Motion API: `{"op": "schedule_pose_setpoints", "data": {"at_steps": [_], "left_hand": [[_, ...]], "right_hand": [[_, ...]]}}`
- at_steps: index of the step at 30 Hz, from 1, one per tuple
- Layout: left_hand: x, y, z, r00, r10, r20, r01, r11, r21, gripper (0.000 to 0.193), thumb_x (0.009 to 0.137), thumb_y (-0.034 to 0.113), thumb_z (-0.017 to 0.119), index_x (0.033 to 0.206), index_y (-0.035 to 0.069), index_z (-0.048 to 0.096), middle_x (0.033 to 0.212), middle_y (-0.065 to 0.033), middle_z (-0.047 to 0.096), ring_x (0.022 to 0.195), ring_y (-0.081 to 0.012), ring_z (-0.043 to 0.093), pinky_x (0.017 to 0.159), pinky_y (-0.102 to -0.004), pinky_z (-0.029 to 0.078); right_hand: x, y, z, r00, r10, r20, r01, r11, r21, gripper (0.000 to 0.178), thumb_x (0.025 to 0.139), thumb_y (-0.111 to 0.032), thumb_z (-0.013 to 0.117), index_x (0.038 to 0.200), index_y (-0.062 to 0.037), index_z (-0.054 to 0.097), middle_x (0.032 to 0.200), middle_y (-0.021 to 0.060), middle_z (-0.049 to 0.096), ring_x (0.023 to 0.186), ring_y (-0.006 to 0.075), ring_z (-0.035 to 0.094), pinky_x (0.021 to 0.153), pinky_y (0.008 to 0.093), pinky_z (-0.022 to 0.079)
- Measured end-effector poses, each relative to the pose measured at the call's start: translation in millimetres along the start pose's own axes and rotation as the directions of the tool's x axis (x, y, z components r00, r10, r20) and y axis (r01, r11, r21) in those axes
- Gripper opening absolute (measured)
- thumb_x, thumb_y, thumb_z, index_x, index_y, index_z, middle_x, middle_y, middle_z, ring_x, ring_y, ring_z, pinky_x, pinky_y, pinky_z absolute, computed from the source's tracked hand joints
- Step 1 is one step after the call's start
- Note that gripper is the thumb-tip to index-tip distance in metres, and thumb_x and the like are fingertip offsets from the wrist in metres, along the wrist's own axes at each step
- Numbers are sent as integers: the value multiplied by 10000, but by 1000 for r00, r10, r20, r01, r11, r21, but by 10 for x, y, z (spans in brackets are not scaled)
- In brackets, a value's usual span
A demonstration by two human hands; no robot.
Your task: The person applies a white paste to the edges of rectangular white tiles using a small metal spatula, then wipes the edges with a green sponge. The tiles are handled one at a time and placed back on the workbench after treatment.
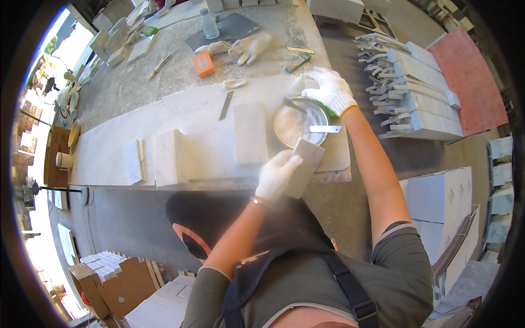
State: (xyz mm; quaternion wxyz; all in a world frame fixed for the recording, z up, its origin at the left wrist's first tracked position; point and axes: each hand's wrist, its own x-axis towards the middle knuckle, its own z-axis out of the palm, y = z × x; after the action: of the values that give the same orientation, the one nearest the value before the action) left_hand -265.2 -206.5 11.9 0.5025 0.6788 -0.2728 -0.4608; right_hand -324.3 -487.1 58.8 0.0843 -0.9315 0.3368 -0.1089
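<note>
My left hand (275, 177), in a white glove, grips a pale marble tile (307, 167) by its left edge, tilted over the table's front edge. Beyond it stands a round metal bowl (275, 119) of white paste. A white-handled spatula (326, 129) lies across the bowl's right rim, and a dark scraper blade (294, 105) leans at its far side. My right hand (331, 90), also gloved, reaches past the bowl with thumb and fingers apart. Near its fingertips is a small, blurred whitish lump (297, 86). Something green (328, 111) shows partly beneath that hand.
A marble slab (208, 131) on the table bears a flat tile (250, 134), stacked tiles (168, 157) and a metal strip (226, 105). Farther back are an orange box (204, 64), spare gloves (251, 48) and a bottle (209, 24). Stacked slabs (418, 90) stand right.
</note>
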Motion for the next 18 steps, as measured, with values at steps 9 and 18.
{"op": "schedule_pose_setpoints", "data": {"at_steps": [9, 18], "left_hand": [[5, -4, 5, 1000, -7, 4, 7, 1000, 7, 437, 985, 326, 716, 1275, -2, 719, 1084, -89, 765, 985, -141, 672, 902, -304, 529], [53, -130, 24, 1000, -2, -7, 2, 1000, 21, 472, 981, 384, 672, 1285, 26, 717, 1120, -132, 778, 1032, -198, 714, 938, -332, 531]], "right_hand": [[193, 85, 166, 991, 50, 121, -111, 811, 574, 348, 822, -256, 800, 1141, -128, 746, 1132, 71, 739, 1065, 216, 688, 962, 330, 532], [-892, -94, -474, 977, -22, 212, -171, 516, 839, 492, 871, -116, 838, 1327, 4, 697, 1227, 46, 737, 1136, 133, 664, 1028, 304, 517]]}}
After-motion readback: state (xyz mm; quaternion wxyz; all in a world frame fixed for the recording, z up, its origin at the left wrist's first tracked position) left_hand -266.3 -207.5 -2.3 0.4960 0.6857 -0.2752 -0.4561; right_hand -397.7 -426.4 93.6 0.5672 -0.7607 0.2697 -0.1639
